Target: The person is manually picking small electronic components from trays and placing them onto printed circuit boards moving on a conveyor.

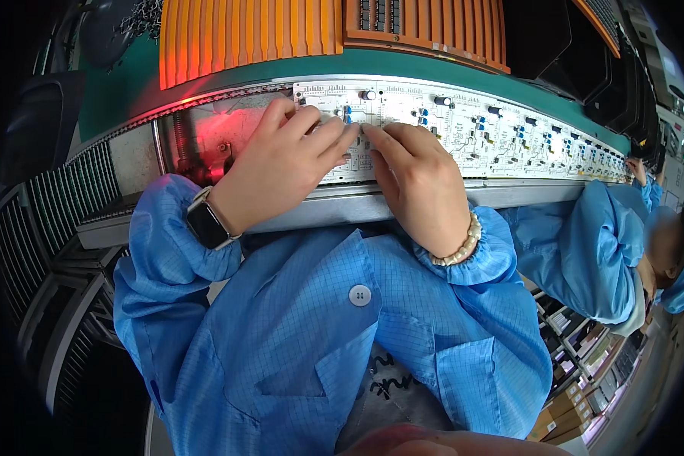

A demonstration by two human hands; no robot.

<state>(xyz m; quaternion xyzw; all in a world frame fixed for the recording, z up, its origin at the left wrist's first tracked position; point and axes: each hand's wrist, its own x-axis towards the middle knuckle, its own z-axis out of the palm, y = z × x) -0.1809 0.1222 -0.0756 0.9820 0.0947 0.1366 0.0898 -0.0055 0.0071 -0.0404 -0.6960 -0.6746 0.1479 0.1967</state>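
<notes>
White circuit boards (403,97) lie end to end along a metal conveyor rail in front of me, with black cylindrical capacitors (442,100) and blue parts (422,118) standing on them. Over the nearest board, my left hand (285,163) reaches in from the left with its fingers curled and the tips drawn together at the board's surface. My right hand (425,178) is beside it, its index finger and thumb bent down to the same spot. Both sets of fingertips nearly meet. Whatever small part they may hold is hidden by the fingers.
Orange ribbed trays (251,38) stand behind the rail, one section holding black parts (378,15). Red light falls on the conveyor mechanism (213,140) at left. Black bins (539,38) line the back right. A co-worker in blue (593,243) works farther along the line.
</notes>
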